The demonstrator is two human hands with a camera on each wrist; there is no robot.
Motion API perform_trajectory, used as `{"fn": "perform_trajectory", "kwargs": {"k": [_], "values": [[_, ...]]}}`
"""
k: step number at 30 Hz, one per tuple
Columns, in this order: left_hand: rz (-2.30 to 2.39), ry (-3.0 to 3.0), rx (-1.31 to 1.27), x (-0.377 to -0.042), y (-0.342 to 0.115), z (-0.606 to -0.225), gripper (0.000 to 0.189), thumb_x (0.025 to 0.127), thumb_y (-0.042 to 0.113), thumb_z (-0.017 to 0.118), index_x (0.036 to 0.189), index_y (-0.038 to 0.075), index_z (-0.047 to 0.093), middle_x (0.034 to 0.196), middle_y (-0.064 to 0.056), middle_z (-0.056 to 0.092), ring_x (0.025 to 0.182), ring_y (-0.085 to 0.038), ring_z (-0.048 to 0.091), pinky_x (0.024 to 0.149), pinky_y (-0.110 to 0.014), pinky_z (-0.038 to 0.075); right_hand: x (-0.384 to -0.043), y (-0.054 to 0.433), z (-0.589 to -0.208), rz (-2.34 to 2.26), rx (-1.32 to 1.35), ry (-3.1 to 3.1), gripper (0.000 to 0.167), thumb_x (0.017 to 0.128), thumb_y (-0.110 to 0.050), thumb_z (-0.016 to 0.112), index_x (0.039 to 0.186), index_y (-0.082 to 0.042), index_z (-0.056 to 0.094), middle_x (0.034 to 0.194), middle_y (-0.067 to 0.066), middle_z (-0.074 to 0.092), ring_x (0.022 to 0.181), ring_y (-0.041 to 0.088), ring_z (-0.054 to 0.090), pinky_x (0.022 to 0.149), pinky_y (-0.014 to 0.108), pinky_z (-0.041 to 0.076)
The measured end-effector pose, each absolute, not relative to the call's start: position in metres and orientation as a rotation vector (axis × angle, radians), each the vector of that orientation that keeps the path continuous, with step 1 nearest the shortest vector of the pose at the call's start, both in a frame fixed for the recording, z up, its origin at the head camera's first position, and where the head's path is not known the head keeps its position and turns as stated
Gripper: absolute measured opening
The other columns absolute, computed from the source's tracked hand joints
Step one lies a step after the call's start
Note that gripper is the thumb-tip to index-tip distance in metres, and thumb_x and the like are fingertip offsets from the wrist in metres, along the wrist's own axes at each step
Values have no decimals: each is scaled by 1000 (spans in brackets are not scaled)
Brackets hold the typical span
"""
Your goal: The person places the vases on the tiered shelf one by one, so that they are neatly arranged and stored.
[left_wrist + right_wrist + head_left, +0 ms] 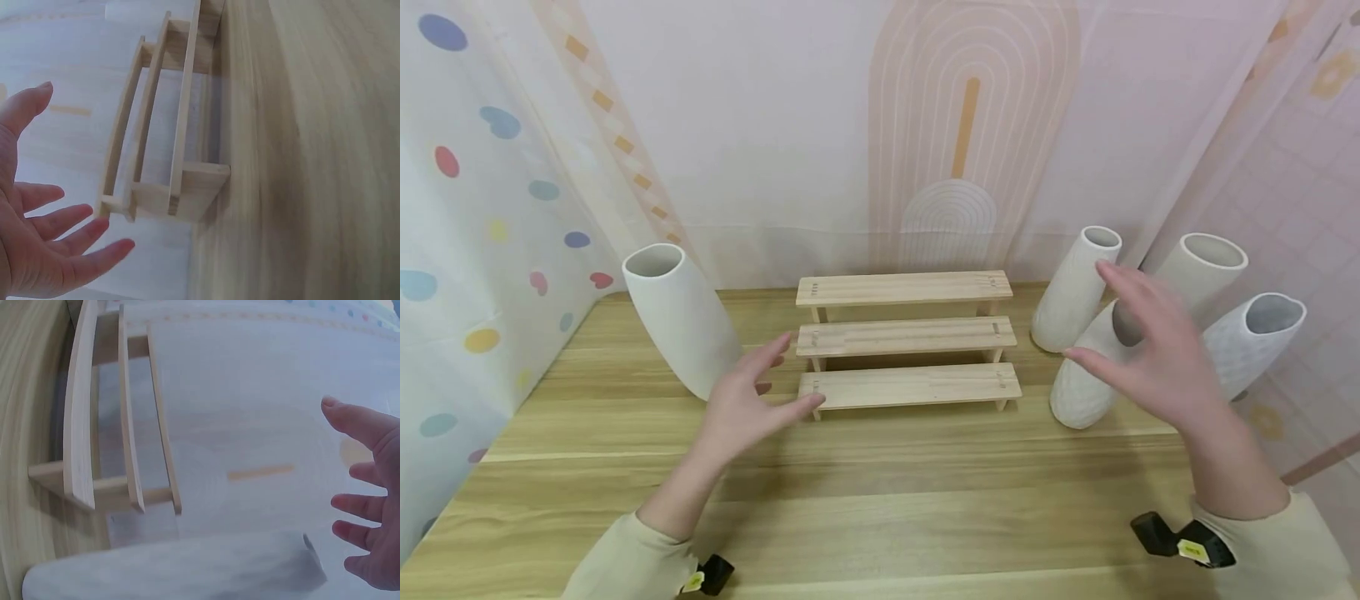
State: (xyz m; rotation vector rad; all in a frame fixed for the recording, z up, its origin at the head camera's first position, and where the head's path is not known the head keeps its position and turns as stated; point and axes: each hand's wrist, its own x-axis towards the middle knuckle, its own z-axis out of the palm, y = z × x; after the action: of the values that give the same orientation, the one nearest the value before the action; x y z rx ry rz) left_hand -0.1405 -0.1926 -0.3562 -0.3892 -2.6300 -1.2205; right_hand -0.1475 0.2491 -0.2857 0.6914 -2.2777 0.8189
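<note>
A three-step wooden display stand stands in the middle of the table. My left hand hovers off its left end, fingers spread and holding nothing. Behind that hand is a tall white vase. On the right, my right hand is held above several white vases, its thumb and fingers apart with nothing between them. It partly hides a textured white vase. A slim vase stands behind it, a wider one at the back right, and a dimpled one furthest right. In the right wrist view, one white vase lies below the hand.
The wooden table reaches from the front to a patterned curtain hanging behind the stand. Another curtain with coloured dots borders the left side. A pale pink curtain hangs at the right. Black wrist devices sit at both cuffs.
</note>
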Motion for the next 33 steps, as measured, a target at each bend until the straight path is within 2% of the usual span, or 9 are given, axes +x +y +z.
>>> {"fn": "perform_trajectory", "kwargs": {"k": [3, 6, 10, 14, 18, 22, 27, 33], "values": [[-1296, -2620, -365, -141, -198, -360, 85, 76, 32, 87, 148, 9, 47, 143, -16, 51, 122, -35, 53, 87, -53, 53, -143, 261, -287, 853, 628, -2310, 85, 73, -28, 89, 146, -9, 50, 142, 21, 51, 134, 37, 41, 113, 41, 26], [-1370, -2623, -347, -142, -204, -364, 83, 77, 28, 87, 146, 6, 48, 145, -16, 50, 121, -37, 54, 84, -50, 55, -140, 272, -290, 901, 571, -2338, 90, 67, -8, 88, 147, -10, 48, 145, 20, 48, 137, 31, 37, 112, 32, 22], [-1395, -2676, -304, -143, -210, -368, 84, 77, 31, 87, 145, 1, 48, 143, -19, 51, 120, -37, 56, 86, -50, 54, -138, 284, -295, 1039, 480, -2392, 92, 71, -2, 85, 152, -11, 41, 152, 15, 41, 141, 17, 32, 111, 21, 20], [-1388, -2743, -256, -146, -215, -372, 86, 77, 38, 86, 146, 3, 48, 143, -18, 52, 120, -35, 57, 91, -52, 50, -136, 292, -302, 1218, 441, -2396, 94, 76, 8, 80, 156, -12, 33, 157, 8, 35, 138, 5, 32, 108, 12, 24], [-1471, -2767, -217, -149, -218, -378, 85, 79, 38, 85, 147, 5, 46, 145, -16, 50, 123, -34, 56, 90, -48, 51, -137, 298, -310, 1378, 488, -2344, 97, 76, 20, 73, 157, -14, 30, 156, 5, 36, 135, 5, 38, 103, 11, 32], [-1588, -2762, -190, -150, -221, -384, 82, 80, 34, 84, 147, 3, 47, 146, -16, 49, 124, -35, 55, 87, -38, 53, -141, 302, -320, 1571, 537, -2266, 97, 76, 26, 67, 157, -13, 29, 148, -2, 44, 127, 4, 46, 97, 11, 40], [-1687, -2741, -179, -153, -221, -394, 77, 81, 27, 85, 144, 2, 49, 144, -18, 50, 121, -35, 58, 86, -32, 53, -147, 305, -332, 1694, 513, -2225, 92, 78, 25, 66, 156, -9, 30, 133, -11, 54, 112, 1, 56, 86, 10, 45], [-1719, -2738, -152, -156, -220, -402, 71, 81, 23, 84, 142, 3, 53, 142, -15, 54, 116, -33, 60, 84, -29, 52, -151, 304, -339, 1681, 503, -2248, 83, 79, 23, 67, 150, -11, 42, 123, -10, 61, 100, 3, 60, 82, 10, 47]]}}
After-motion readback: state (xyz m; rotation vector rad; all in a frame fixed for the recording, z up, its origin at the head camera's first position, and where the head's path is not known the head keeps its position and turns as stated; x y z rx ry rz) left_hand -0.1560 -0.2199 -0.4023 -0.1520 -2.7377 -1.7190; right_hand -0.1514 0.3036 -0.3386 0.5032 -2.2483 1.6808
